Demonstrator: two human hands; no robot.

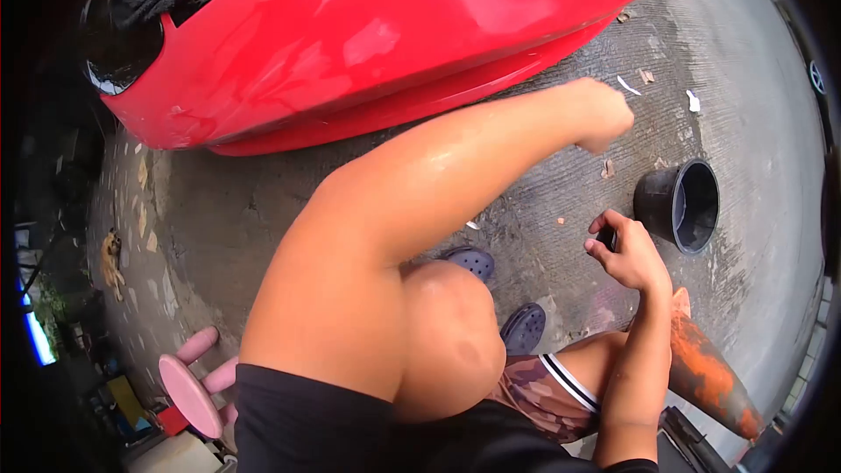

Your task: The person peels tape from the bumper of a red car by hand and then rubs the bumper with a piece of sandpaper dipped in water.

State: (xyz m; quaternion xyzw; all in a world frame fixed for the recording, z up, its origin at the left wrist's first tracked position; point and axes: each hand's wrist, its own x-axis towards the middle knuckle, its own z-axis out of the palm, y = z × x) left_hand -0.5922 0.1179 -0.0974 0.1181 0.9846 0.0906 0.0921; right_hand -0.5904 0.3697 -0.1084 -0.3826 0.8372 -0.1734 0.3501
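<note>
My left hand [604, 114] is stretched across the view, bent down at the wrist with its fingers curled under. Whatever it may hold is hidden. The red car bumper [377, 44] lies beyond that arm, apart from the hand. Lower down, my right hand [632, 254] has its fingers and thumb curled around a small dark patch that I cannot make out. Just right of it, a black bucket [657, 201] tilts on the wet ground, its mouth facing right. Both hands are apart from the bucket.
Dark clogs [524, 328] are on my feet. A pink stool [188, 396] is at lower left, and a tan animal [112, 263] lies at far left. A worn orange-and-grey post-like thing [708, 368] is at lower right. Paper scraps [693, 102] litter the concrete.
</note>
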